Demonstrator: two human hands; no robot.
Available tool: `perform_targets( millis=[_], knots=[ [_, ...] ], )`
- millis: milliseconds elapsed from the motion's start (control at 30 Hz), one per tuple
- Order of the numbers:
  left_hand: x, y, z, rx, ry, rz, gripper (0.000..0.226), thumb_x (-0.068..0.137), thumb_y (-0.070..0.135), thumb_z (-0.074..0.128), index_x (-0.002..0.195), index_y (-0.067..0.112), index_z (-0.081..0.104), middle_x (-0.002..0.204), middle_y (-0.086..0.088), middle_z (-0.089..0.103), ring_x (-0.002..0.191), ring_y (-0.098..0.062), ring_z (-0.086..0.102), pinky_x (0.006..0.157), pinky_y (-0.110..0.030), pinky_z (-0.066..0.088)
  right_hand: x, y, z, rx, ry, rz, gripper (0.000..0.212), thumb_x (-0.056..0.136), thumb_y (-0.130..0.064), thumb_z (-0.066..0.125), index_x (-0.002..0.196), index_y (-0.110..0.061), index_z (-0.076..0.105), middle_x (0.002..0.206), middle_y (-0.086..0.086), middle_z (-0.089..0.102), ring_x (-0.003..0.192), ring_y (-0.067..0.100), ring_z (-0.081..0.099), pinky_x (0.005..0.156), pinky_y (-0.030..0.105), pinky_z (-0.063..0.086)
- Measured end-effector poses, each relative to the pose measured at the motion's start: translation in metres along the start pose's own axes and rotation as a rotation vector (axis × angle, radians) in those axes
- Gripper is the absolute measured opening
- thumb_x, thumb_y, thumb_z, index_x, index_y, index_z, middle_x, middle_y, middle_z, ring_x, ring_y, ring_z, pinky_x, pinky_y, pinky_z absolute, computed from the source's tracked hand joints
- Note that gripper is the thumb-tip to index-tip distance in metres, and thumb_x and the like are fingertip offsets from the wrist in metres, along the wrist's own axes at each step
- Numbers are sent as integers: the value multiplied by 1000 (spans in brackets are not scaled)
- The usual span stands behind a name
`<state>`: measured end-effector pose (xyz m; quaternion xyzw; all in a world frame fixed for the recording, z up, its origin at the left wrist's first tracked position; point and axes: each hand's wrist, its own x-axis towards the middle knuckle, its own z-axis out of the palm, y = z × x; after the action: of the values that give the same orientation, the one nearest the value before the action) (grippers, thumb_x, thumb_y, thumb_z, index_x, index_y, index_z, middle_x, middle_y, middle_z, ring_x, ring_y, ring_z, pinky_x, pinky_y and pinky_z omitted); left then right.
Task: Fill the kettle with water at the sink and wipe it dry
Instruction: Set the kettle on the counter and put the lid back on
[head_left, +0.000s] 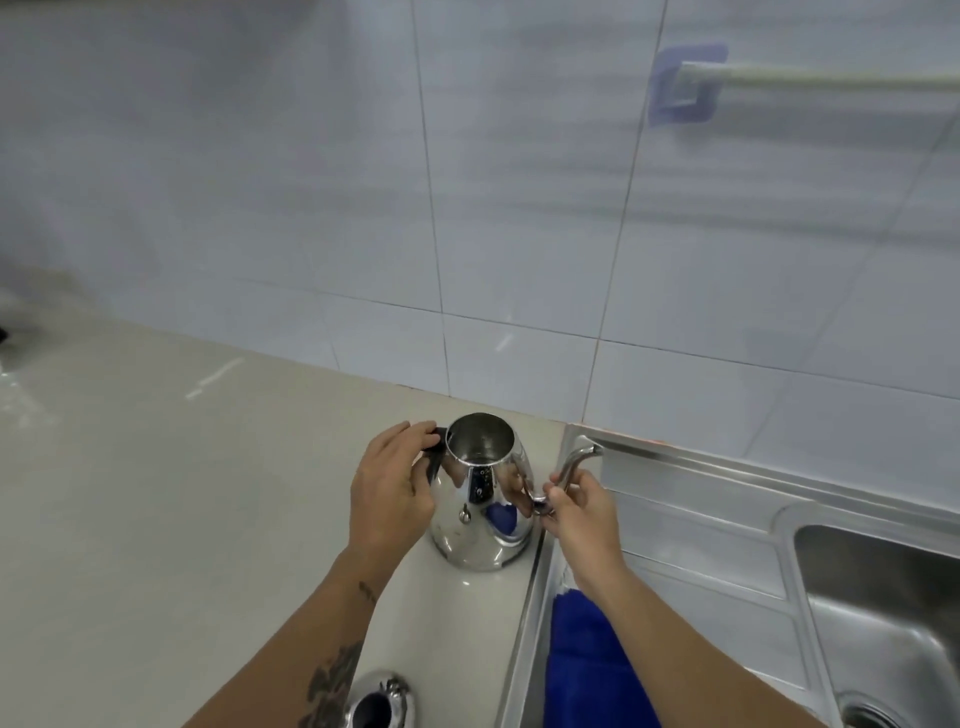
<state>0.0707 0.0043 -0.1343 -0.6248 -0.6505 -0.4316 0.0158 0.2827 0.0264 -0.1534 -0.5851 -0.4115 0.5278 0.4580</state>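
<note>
Kettle open-topped on the counter, both hands on it, right at the sink edge.

Left hand (389, 488) is wrapped round the black handle (435, 457); kettle (480, 493) stands upright on the counter (156, 493), lid off, lid (376, 701) lying near the front edge. Right hand (576, 509) pinches the thin spout (569, 467). Risks: shiny wall gives little friction if wet, lifting by the spout could tilt it toward the sink (883, 597); blue cloth (582, 665) on the drainboard could get soaked before wiping.
</note>
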Motion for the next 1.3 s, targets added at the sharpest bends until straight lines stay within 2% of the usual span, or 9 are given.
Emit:
perform_targets(
  millis=[133,200,300,400,600,733,867,1100,1300],
  knots=[
    [-13,-8,-3,-35,-82,32,52,85,-6,58,129,22,59,140,16,54,139,-12,41,108,-27,39,-15,2,-7,-184,-26,-27,38,96,-6,51,125,-28,61,114,-1,70,106,16,66,99,47,54],
    [-15,-14,-6,-55,-136,60,60,85,-7,53,136,23,54,146,16,47,144,-10,33,111,-26,34,-33,2,-9,-282,-26,-30,52,97,-4,51,142,-30,48,125,-1,63,107,12,61,87,32,56],
    [-14,-23,-13,-70,-205,121,66,85,-6,50,144,25,45,153,16,38,148,-9,24,113,-28,32,-65,8,-3,-397,-6,-38,55,97,0,50,145,-26,45,133,-1,56,106,13,59,68,17,51],
    [-11,-33,-20,-79,-259,207,67,87,-5,50,147,23,42,156,13,34,149,-12,23,115,-33,34,-95,20,16,-506,-86,-83,51,95,4,50,136,-28,53,133,-2,57,104,11,62,78,23,57],
    [1,-46,-36,-100,-428,328,70,88,-2,49,152,19,33,161,8,25,151,-15,15,119,-34,28,-148,30,68,-879,-318,-230,53,90,-19,57,141,-34,49,141,-12,52,126,5,49,108,30,44],
    [12,-51,-46,-127,-555,356,76,87,-1,50,155,20,24,163,11,14,152,-13,6,116,-25,20,-173,38,98,-1075,-461,-273,58,83,-24,61,140,-33,48,143,-11,48,130,12,47,110,33,41],
    [19,-55,-50,-146,-643,364,76,89,3,48,156,21,18,164,11,8,152,-12,1,119,-30,19,-185,50,110,-1211,-508,-293,55,80,-22,62,133,-31,53,138,-7,50,121,18,51,102,36,47],
    [21,-63,-52,-156,-696,387,82,88,2,50,156,26,13,164,16,2,151,-9,-4,117,-30,22,-185,60,106,-1215,-360,-292,26,90,-9,55,112,-23,62,110,0,67,94,24,63,79,35,51],
    [26,-66,-49,-252,-635,321,75,87,-5,48,152,28,32,160,19,19,150,-6,10,119,-27,22,-164,21,83,-944,-19,-278,27,95,-13,55,114,-30,65,106,-3,71,95,16,65,84,33,55]
  ],
)
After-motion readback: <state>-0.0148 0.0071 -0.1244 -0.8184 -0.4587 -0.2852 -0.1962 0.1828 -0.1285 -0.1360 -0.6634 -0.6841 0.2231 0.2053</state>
